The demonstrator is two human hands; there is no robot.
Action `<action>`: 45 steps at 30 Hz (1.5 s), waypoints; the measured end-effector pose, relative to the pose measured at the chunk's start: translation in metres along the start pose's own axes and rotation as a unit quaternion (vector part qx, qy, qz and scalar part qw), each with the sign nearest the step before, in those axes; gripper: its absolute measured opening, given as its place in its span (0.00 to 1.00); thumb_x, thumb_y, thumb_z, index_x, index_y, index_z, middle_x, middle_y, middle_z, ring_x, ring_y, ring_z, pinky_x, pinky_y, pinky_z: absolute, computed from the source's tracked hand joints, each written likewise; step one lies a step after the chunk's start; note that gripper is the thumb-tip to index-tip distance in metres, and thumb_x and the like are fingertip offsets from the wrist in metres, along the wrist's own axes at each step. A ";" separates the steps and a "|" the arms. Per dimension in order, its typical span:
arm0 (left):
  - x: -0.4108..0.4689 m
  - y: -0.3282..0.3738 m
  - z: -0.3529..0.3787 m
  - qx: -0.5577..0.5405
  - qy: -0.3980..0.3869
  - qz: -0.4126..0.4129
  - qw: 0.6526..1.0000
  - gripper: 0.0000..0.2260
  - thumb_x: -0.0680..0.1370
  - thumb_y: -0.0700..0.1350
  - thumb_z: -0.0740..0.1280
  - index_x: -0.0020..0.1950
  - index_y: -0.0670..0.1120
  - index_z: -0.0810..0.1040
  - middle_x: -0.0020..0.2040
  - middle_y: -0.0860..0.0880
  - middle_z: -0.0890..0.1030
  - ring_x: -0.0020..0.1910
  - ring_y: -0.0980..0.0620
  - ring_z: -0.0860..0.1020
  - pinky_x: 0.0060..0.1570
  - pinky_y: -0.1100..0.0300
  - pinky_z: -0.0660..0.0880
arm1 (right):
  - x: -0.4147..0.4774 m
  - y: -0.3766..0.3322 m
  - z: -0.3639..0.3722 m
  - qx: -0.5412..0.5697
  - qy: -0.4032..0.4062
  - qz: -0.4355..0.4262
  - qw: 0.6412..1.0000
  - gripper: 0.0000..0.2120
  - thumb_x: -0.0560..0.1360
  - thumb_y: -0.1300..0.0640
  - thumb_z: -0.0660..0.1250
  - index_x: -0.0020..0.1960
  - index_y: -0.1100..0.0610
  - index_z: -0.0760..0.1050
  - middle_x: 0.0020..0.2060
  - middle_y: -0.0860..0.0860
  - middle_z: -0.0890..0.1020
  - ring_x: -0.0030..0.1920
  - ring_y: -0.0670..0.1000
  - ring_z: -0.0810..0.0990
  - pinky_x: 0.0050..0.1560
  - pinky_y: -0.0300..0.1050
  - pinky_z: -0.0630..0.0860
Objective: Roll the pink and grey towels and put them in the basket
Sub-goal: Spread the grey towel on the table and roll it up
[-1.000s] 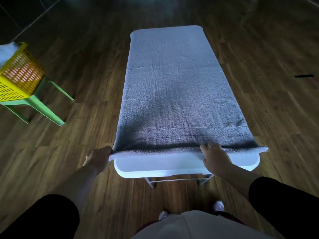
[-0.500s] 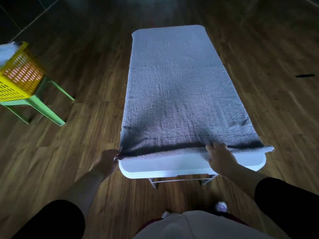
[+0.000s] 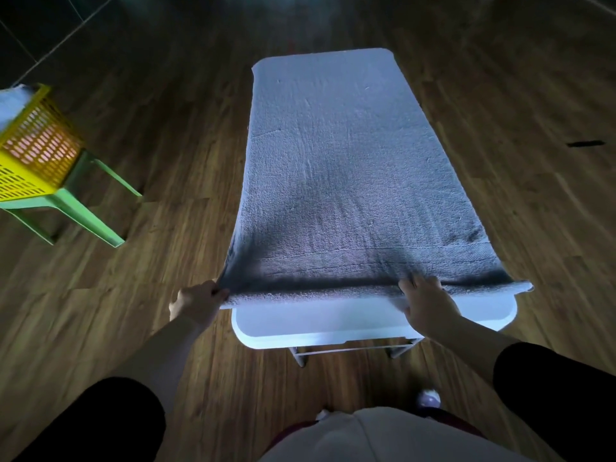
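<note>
A grey towel (image 3: 343,168) lies spread flat along a white table (image 3: 333,321), covering nearly all of its top. Its near edge is turned up into a first narrow fold. My left hand (image 3: 196,303) pinches the near left corner of that fold, just off the table's side. My right hand (image 3: 428,303) grips the folded edge toward the right, fingers on top. The towel's near right corner (image 3: 523,288) sticks out past my right hand. A yellow basket (image 3: 33,155) stands far left with something pink showing through its mesh.
The basket rests on a green plastic stool (image 3: 83,208) at the left. A pale cloth (image 3: 11,101) lies at the basket's top left edge. Wooden floor surrounds the table. A small dark strip (image 3: 585,144) lies on the floor at right.
The near edge of the grey towel has been folded a little further over. Both hands keep their grip on it, and the view has shifted slightly.
</note>
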State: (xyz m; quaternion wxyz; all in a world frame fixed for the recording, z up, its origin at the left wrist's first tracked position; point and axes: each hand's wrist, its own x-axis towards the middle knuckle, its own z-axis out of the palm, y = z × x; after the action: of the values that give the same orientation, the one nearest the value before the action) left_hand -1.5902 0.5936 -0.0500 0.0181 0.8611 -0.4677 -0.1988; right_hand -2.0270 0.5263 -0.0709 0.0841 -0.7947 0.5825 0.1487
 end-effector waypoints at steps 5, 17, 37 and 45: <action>-0.010 0.029 0.015 -0.028 0.040 -0.018 0.999 0.07 0.77 0.46 0.65 0.55 0.50 0.75 0.56 0.44 0.72 0.51 0.42 0.75 0.47 0.51 0.73 | 0.000 0.001 0.001 0.006 -0.001 -0.001 1.000 0.24 0.76 0.55 0.60 0.71 0.54 0.61 0.69 0.57 0.65 0.63 0.60 0.67 0.59 0.54 0.75; -0.064 0.114 0.071 0.098 0.066 0.290 0.950 0.16 0.72 0.46 0.71 0.59 0.51 0.78 0.54 0.50 0.79 0.54 0.46 0.77 0.51 0.50 0.76 | -0.005 0.012 -0.003 0.018 0.024 -0.030 0.999 0.19 0.76 0.56 0.60 0.67 0.54 0.66 0.64 0.55 0.69 0.61 0.57 0.70 0.52 0.51 0.78; -0.045 0.149 0.072 0.097 0.069 0.192 0.974 0.11 0.76 0.53 0.66 0.55 0.49 0.77 0.56 0.43 0.76 0.55 0.39 0.74 0.53 0.41 0.74 | 0.015 0.088 -0.011 0.125 0.085 0.031 0.988 0.08 0.76 0.53 0.61 0.54 0.51 0.74 0.54 0.52 0.73 0.57 0.57 0.73 0.52 0.52 0.72; -0.025 0.130 0.052 0.161 0.002 0.213 0.964 0.28 0.75 0.39 0.64 0.75 0.49 0.64 0.70 0.45 0.69 0.67 0.40 0.67 0.60 0.43 0.73 | 0.022 0.140 -0.013 0.052 0.088 -0.026 0.994 0.19 0.68 0.64 0.69 0.57 0.53 0.76 0.55 0.55 0.72 0.55 0.60 0.72 0.48 0.57 0.76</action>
State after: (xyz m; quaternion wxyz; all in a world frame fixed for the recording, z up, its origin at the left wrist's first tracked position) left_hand -1.7249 0.5493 -0.0617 -0.0781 0.7335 -0.6661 -0.1108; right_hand -2.1522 0.4597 -0.0606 0.0774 -0.8140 0.5740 0.0455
